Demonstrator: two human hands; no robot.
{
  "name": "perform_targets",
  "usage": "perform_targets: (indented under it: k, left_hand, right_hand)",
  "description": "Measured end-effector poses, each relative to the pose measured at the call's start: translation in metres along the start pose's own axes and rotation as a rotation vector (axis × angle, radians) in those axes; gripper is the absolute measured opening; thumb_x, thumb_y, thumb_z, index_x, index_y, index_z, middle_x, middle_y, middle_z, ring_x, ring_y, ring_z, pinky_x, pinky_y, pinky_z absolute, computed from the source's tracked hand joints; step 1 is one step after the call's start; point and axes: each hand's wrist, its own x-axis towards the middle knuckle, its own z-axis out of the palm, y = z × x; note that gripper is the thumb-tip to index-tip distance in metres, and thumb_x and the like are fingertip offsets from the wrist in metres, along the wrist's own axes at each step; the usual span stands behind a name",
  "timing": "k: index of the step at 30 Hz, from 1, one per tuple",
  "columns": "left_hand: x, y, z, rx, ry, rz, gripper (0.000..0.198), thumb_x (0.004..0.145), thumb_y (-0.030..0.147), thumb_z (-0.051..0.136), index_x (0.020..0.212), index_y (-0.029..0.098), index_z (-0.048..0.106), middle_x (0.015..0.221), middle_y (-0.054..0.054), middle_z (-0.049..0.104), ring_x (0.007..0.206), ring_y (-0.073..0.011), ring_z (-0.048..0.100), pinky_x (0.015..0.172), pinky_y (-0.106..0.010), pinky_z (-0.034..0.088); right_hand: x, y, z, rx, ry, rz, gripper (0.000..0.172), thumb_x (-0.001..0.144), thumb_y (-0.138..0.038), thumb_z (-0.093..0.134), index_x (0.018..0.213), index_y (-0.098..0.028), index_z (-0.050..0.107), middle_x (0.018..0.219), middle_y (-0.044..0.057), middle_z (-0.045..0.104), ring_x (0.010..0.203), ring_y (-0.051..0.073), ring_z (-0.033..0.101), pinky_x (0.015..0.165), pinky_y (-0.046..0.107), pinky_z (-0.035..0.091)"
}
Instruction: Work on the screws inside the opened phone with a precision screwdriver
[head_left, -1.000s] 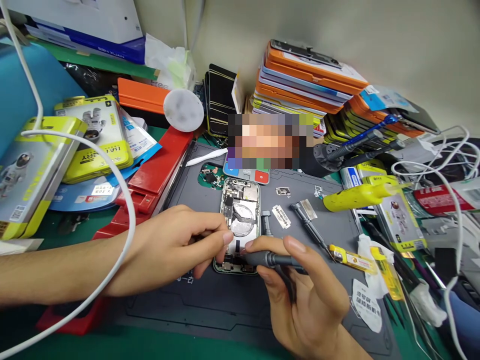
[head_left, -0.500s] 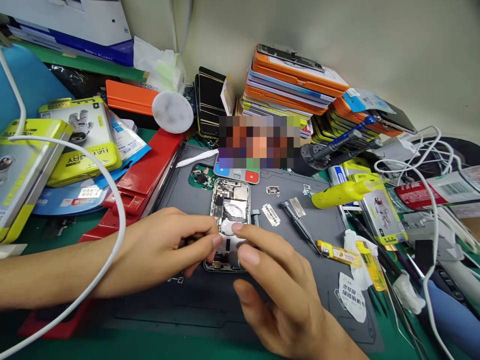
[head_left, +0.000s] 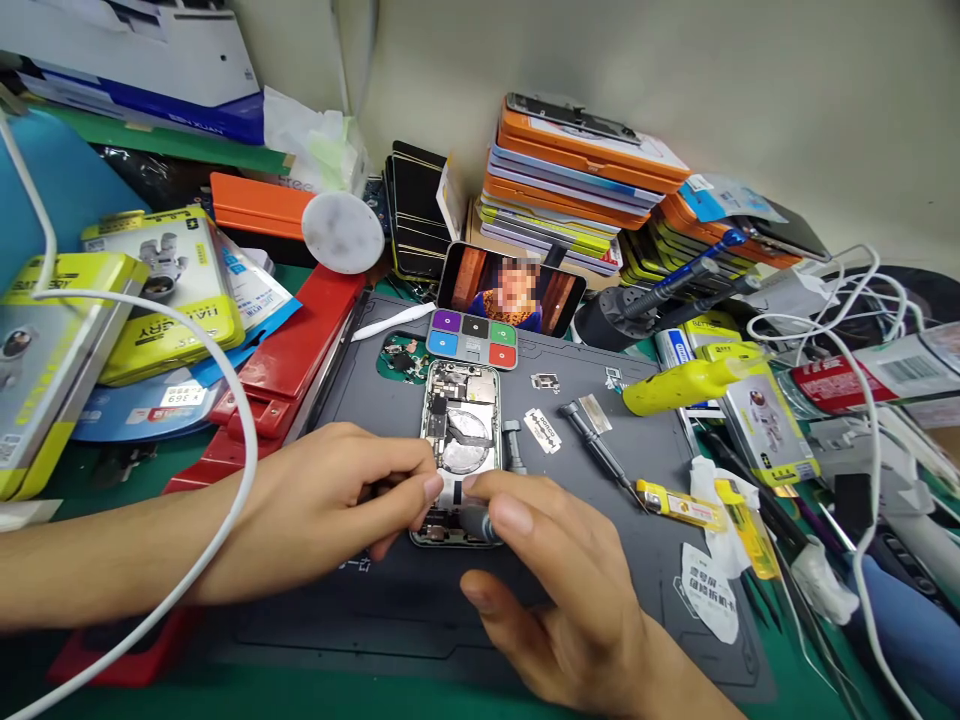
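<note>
An opened phone [head_left: 462, 395] lies on the dark grey work mat [head_left: 360, 620], its circuit board and round charging coil [head_left: 466, 445] exposed. My left hand [head_left: 360, 490] is at the phone's lower left edge, thumb and index finger pressed together; whatever may be between them is hidden. Over the lower right side, my right hand [head_left: 562, 570] has its fingers apart and thumb held away, one fingertip at the phone's inside. Beneath those fingers shows a dark grey rounded piece [head_left: 476, 522], partly covered. A grey screwdriver [head_left: 513, 445] lies along the phone's right side.
Right of the phone are a razor blade [head_left: 542, 431], another screwdriver [head_left: 600, 445], a yellow lighter [head_left: 679, 505] and a yellow bottle [head_left: 675, 385]. A propped phone [head_left: 559, 295] stands behind. Battery boxes [head_left: 169, 290] and a white cable [head_left: 244, 420] are at left.
My right fingertips have moved down from the charging coil toward the phone's lower part, uncovering more of the coil. My left hand stays almost in place.
</note>
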Motion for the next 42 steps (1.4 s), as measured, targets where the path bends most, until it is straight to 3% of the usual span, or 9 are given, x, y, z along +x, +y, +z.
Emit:
perform_targets:
  k: [5,9,14,17,21,25,34,39,42]
  left_hand:
    - [0.0,0.002,0.001,0.004,0.002,0.001,0.043,0.115,0.044,0.047,0.082,0.023,0.066,0.064,0.006,0.068,0.057,-0.0111,0.062,0.058,-0.02,0.043]
    - [-0.002,0.005,0.003,0.009,0.041,-0.008,0.042,0.114,0.042,0.047,0.083,0.022,0.067,0.062,0.007,0.068,0.056,-0.0104,0.06,0.058,-0.02,0.042]
    - [-0.002,0.006,0.004,-0.014,0.047,-0.023,0.041,0.113,0.042,0.05,0.08,0.023,0.065,0.062,0.007,0.067,0.056,-0.0109,0.06,0.058,-0.02,0.042]
    - [-0.002,0.007,0.003,-0.01,0.041,-0.034,0.04,0.112,0.04,0.051,0.077,0.023,0.063,0.063,0.008,0.066,0.056,-0.0102,0.06,0.059,-0.02,0.041]
    - [-0.002,0.007,0.002,0.003,0.035,-0.04,0.042,0.112,0.043,0.05,0.078,0.023,0.062,0.062,0.007,0.065,0.056,-0.0103,0.058,0.058,-0.02,0.041]
    - [-0.001,0.005,0.001,-0.002,0.014,-0.049,0.042,0.112,0.044,0.052,0.077,0.023,0.06,0.063,0.007,0.065,0.057,-0.0115,0.058,0.058,-0.021,0.041]
    - [0.0,0.001,0.0,0.014,-0.023,-0.005,0.042,0.115,0.042,0.047,0.081,0.022,0.061,0.065,0.007,0.064,0.059,-0.0105,0.059,0.059,-0.02,0.042]
    - [0.0,-0.001,0.0,0.013,-0.013,-0.002,0.042,0.115,0.044,0.048,0.081,0.023,0.062,0.064,0.007,0.065,0.057,-0.0095,0.059,0.057,-0.018,0.041]
    - [-0.001,-0.001,0.0,0.015,-0.014,-0.012,0.041,0.114,0.043,0.05,0.082,0.022,0.063,0.065,0.008,0.066,0.057,-0.0089,0.06,0.057,-0.018,0.042]
  right_hand:
    - [0.001,-0.001,-0.001,0.04,0.001,-0.001,0.055,0.107,-0.011,0.054,0.162,-0.012,0.045,0.12,0.012,0.08,0.104,0.022,0.078,0.083,0.035,0.067]
    - [0.004,-0.002,-0.008,0.021,0.003,0.031,0.048,0.111,-0.014,0.051,0.159,-0.011,0.053,0.1,0.006,0.078,0.084,0.019,0.073,0.074,0.032,0.065]
    - [0.002,-0.004,-0.015,0.056,-0.01,0.023,0.055,0.108,-0.007,0.044,0.163,-0.012,0.053,0.126,0.014,0.076,0.122,0.022,0.075,0.099,0.039,0.068]
    - [0.0,-0.006,-0.014,0.0,0.014,-0.012,0.055,0.107,-0.005,0.047,0.161,-0.013,0.056,0.12,0.013,0.077,0.119,0.021,0.075,0.096,0.037,0.069]
    - [0.0,-0.008,-0.016,-0.005,0.017,0.013,0.055,0.103,-0.002,0.048,0.157,-0.007,0.057,0.131,0.014,0.078,0.126,0.023,0.074,0.104,0.041,0.068]
    - [0.002,-0.007,-0.015,-0.002,0.01,0.026,0.058,0.095,0.003,0.051,0.152,-0.008,0.06,0.128,0.011,0.08,0.124,0.021,0.073,0.107,0.039,0.066]
    - [0.007,-0.006,-0.008,-0.066,0.026,-0.023,0.027,0.106,-0.009,0.064,0.13,-0.015,0.074,0.11,0.01,0.081,0.113,0.018,0.077,0.1,0.033,0.068]
    - [0.001,-0.003,-0.008,0.034,-0.006,-0.004,0.048,0.105,-0.005,0.044,0.149,-0.009,0.062,0.136,0.016,0.073,0.136,0.021,0.068,0.111,0.04,0.064]
    - [-0.004,-0.001,-0.006,0.082,-0.014,0.0,0.069,0.096,0.0,0.05,0.165,-0.006,0.046,0.149,0.018,0.064,0.148,0.023,0.061,0.12,0.041,0.059]
